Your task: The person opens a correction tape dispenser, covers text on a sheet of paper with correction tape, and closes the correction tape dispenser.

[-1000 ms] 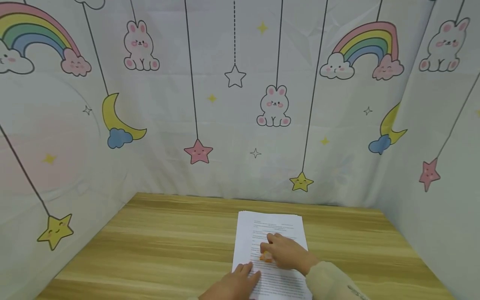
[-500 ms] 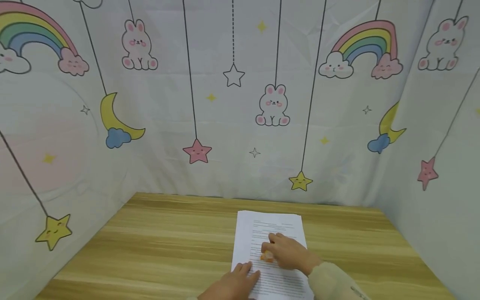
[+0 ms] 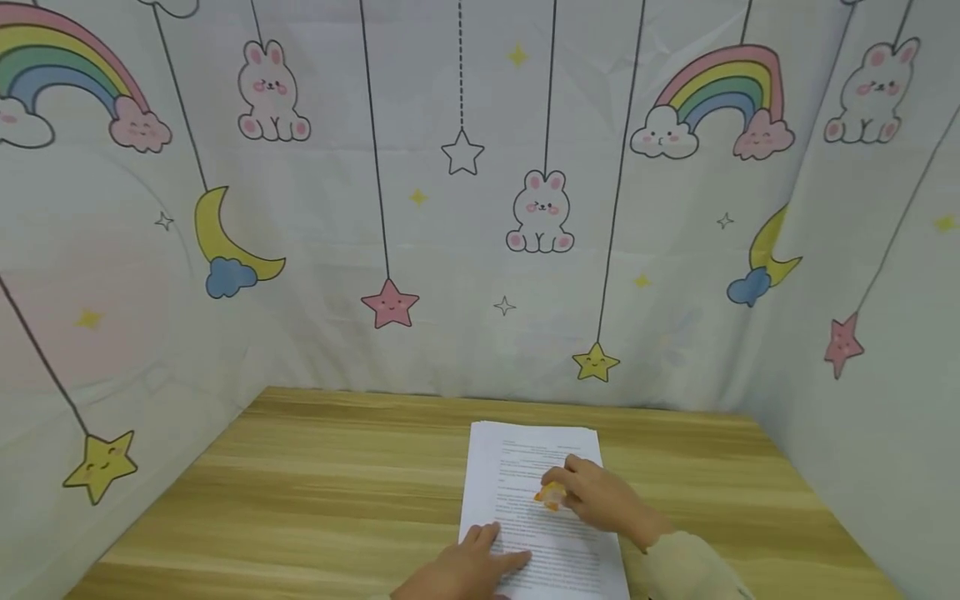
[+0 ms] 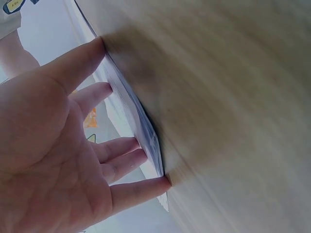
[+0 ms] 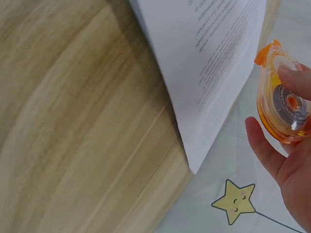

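My right hand [image 3: 603, 500] holds a clear and orange correction tape [image 3: 552, 497] above the printed sheets. In the right wrist view the correction tape [image 5: 269, 109] shows its orange tip and dark reel, with the thumb on its side; part of it lies behind the thumb. A thick stack of printed paper [image 3: 480, 467] lies under both hands. At the stack's lower left, my left hand [image 3: 468, 571] rests with its fingers spread. In the left wrist view that hand [image 4: 53, 145] has straight fingers reaching over the stack's edge [image 4: 129, 107].
The wood-grain table [image 3: 337, 483] extends on both sides of the stack. A white fabric backdrop [image 3: 322, 333] with printed rabbits, stars and rainbows surrounds it at the back and sides.
My right hand has lifted off the page with the correction tape, moving a little to the right and away from me. The left thumb has stretched further out over the paper.
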